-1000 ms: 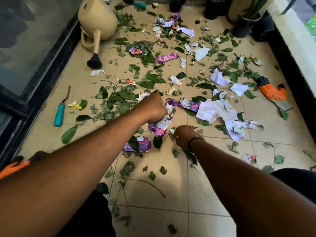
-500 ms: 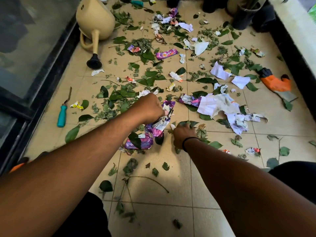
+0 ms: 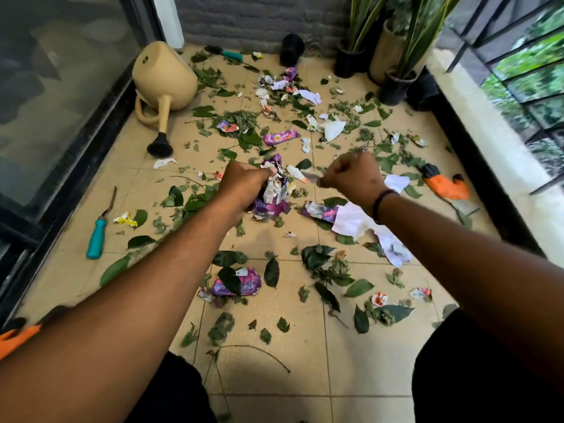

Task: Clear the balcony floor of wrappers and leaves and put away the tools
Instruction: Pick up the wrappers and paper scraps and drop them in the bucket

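Since a second ago both fists have come up off the tiles — so gathering's underway, but loads remains. Left hand (image 3: 244, 186) grips a crinkly purple-and-white wrapper bundle (image 3: 274, 193); right hand (image 3: 351, 175), just beside it, pinches a small blurry scrap (image 3: 311, 177). Glossy flat leaves (image 3: 317, 254) lie below both hands, and the teal-handled tool (image 3: 97, 236) lies well left.

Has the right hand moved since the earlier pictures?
Yes. The right hand has risen from the floor by the large white paper and now pinches a small scrap beside the wrapper bundle.
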Demonstrator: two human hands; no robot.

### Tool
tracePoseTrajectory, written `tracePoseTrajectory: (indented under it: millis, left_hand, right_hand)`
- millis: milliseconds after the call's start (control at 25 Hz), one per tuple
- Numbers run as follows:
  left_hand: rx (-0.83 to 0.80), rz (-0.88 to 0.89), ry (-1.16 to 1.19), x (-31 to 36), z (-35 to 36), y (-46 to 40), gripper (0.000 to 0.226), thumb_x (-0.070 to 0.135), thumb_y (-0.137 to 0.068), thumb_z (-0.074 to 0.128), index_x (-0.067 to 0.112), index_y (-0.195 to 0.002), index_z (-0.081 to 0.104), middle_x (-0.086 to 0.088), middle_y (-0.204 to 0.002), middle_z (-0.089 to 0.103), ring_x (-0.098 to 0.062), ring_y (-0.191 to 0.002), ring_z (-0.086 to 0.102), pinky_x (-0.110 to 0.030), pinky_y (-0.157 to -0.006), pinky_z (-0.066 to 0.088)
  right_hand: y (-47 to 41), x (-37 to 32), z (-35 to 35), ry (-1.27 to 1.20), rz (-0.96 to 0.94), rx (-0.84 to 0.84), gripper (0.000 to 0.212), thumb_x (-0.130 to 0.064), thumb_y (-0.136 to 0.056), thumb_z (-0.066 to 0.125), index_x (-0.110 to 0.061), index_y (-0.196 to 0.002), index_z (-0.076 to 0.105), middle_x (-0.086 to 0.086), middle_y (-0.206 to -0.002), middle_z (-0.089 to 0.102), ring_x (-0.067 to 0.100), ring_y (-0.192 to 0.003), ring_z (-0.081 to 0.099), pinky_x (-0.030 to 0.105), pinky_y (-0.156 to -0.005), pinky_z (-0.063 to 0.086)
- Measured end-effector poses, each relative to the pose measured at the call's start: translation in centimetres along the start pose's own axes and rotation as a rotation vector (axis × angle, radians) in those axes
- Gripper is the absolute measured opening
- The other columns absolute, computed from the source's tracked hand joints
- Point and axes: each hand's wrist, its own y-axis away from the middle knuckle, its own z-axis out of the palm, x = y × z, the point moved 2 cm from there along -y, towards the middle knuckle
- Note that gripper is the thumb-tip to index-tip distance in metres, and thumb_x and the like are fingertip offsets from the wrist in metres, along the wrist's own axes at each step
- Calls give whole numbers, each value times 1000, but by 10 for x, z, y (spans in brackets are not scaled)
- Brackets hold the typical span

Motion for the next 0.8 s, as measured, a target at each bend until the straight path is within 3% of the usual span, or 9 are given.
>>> tracePoseTrajectory:
  millis: [120, 200, 360, 440, 560, 680, 800]
  left_hand:
    - [-56, 0, 50, 1, 8, 4, 28, 25, -86, 77, 2, -97, 68, -15, -92, 73, -23, -80, 65, -38, -80, 55]
    - [-78, -3, 45, 1, 11, 8, 29, 27, -85, 79, 6, -101, 67, -10, -96, 72, -24, -87, 66, -36, -85, 53]
    - [-132, 12, -27, -3, 19, 10, 23, 24, -86, 78, 7, -100, 70, -14, -107, 72, -29, -98, 67, -46, -96, 54]
    - [-166, 20, -49, -7, 25, 14, 16, 22, -89, 74, 6, -95, 72, -13, -98, 72, -26, -84, 66, -40, -84, 58]
    - [-194, 20, -18, -8, 33, 16, 21, 28, -94, 68, 7, -90, 68, -14, -83, 64, -23, -70, 62, -31, -62, 55]
    - [-242, 49, -6, -10, 38, 18, 46, 56, -80, 74, 15, -98, 66, -12, -81, 61, -24, -74, 62, -39, -68, 53]
    - [-286, 110, -60, -10, 36, 19, 49, 48, -81, 79, 1, -92, 72, -11, -74, 67, -19, -70, 61, -33, -63, 52]
  right_hand:
    - [25, -18, -27, -522, 43, -13, 18, 10, -84, 66, -4, -73, 64, 20, -83, 64, 31, -82, 65, 43, -82, 61]
    - [28, -22, -29, -666, 114, -93, 18, 10, -88, 56, 1, -75, 63, 21, -81, 59, 36, -83, 64, 48, -81, 61]
    - [31, -34, -17, -493, 136, -380, 16, 9, -93, 46, 9, -92, 62, 5, -53, 57, 17, -52, 63, 49, -80, 61]
    - [30, -32, -8, -292, 45, -447, 13, 7, -93, 55, 9, -93, 67, 11, -63, 68, 23, -61, 69, 45, -74, 63]
    - [26, -25, 6, -97, -47, -450, 7, 6, -88, 67, 5, -93, 72, 19, -77, 73, 27, -66, 72, 41, -68, 64]
    - [24, -19, 12, -102, -16, -401, 3, 7, -86, 70, 5, -89, 71, 20, -81, 74, 26, -65, 73, 39, -65, 63]
    - [20, -11, 10, -242, 88, -350, 5, 7, -86, 70, 2, -84, 70, 15, -71, 72, 24, -61, 71, 34, -62, 63]
